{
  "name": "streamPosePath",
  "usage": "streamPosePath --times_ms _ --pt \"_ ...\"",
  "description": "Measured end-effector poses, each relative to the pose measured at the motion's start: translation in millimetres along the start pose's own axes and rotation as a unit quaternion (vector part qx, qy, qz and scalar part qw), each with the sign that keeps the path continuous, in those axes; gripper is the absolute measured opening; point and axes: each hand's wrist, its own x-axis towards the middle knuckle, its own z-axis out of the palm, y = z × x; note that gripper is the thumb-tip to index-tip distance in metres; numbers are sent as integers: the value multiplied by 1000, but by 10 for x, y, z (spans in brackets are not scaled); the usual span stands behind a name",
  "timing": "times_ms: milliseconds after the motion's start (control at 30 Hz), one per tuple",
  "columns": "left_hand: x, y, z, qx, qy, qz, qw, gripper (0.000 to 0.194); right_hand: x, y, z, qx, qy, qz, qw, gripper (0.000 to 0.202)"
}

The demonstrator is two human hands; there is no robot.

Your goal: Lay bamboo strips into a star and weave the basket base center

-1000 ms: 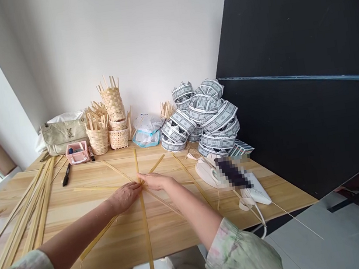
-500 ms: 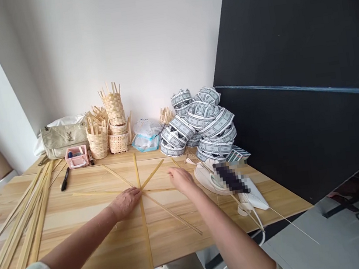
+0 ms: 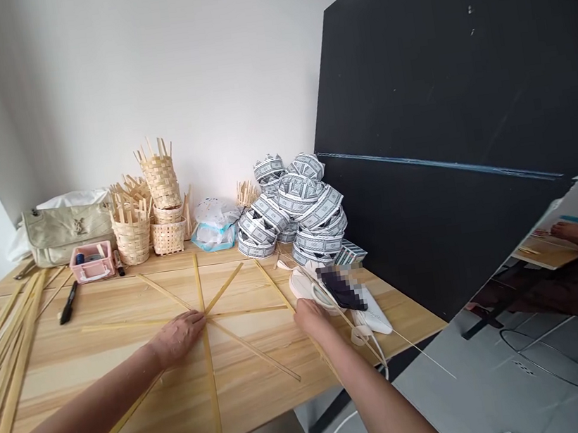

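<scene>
Several flat bamboo strips [image 3: 212, 390] cross in a star shape on the wooden table. My left hand [image 3: 180, 336] lies flat at the left of the crossing point, its fingertips pressing on the strips there. Over to the right, my right hand [image 3: 310, 315] is closed round a separate bamboo strip [image 3: 272, 280], whose far end points up and left, while its near part runs down beside my forearm. The right tip of the star's horizontal strip reaches close to my right hand.
Loose strips [image 3: 18, 366] lie at the left. Behind stand woven baskets [image 3: 132, 231], a pink box [image 3: 92, 262], a handbag [image 3: 68, 233] and a black marker [image 3: 68, 303]. Patterned paper bands [image 3: 315, 213], white ribbon rolls [image 3: 303, 285] and a black board [image 3: 444, 97] are at right.
The view has turned to the right. My right hand has moved nearer to the table's front and now holds a separate strip. My left hand stays at the crossing.
</scene>
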Motion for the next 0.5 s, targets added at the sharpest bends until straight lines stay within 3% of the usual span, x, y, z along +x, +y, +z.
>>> streamPosePath --times_ms 167,333,400,500 --pt "16 26 -62 -9 -6 9 1000 24 -57 71 -141 71 -1 -34 997 14" --pt "40 23 -80 -24 -16 13 1000 22 -400 20 -390 195 -37 -110 974 14" --pt "47 9 -70 -31 -15 10 999 21 -556 -119 -434 344 -88 -142 924 20" --pt "55 -16 -53 -28 -19 2 999 21 -712 -459 -372 560 -159 -167 796 48"
